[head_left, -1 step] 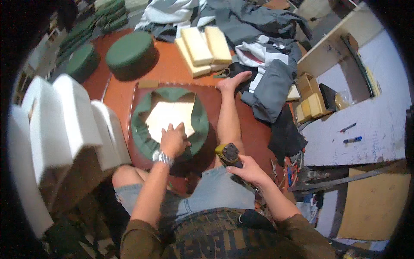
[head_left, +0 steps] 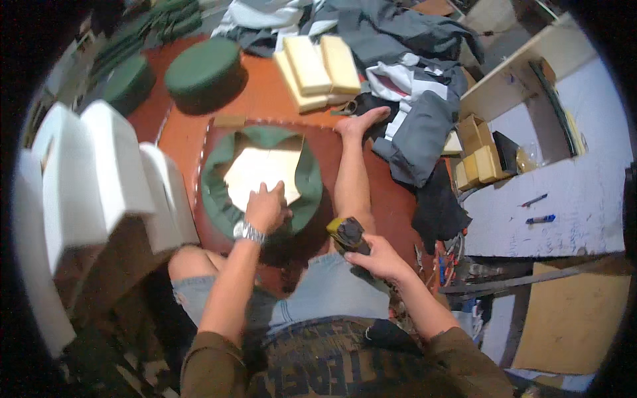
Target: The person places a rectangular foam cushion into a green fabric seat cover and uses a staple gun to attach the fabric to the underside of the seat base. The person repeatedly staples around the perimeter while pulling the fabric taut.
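A round seat cushion lies upside down in front of me, its dark green cover [head_left: 308,189] folded inward around a pale wooden board [head_left: 260,169]. My left hand [head_left: 267,209], with a metal watch at the wrist, rests on the board near the cover's near edge, fingers spread. My right hand [head_left: 383,259] grips a yellow and black staple gun [head_left: 346,233] by its dark handle. The tool is held above my right thigh, apart from the cushion; its tip cannot be made out.
Under the cushion is a reddish-brown padded surface [head_left: 391,219]. Two finished green cushions [head_left: 202,69] stand beyond it, beside yellow foam blocks [head_left: 308,69]. White foam pieces [head_left: 116,166] crowd the left. Grey fabric [head_left: 421,142] is heaped at the far right, near hand tools [head_left: 448,262].
My right hand and the staple gun have shifted slightly left. My left hand stays on the board. The whole view has moved a little.
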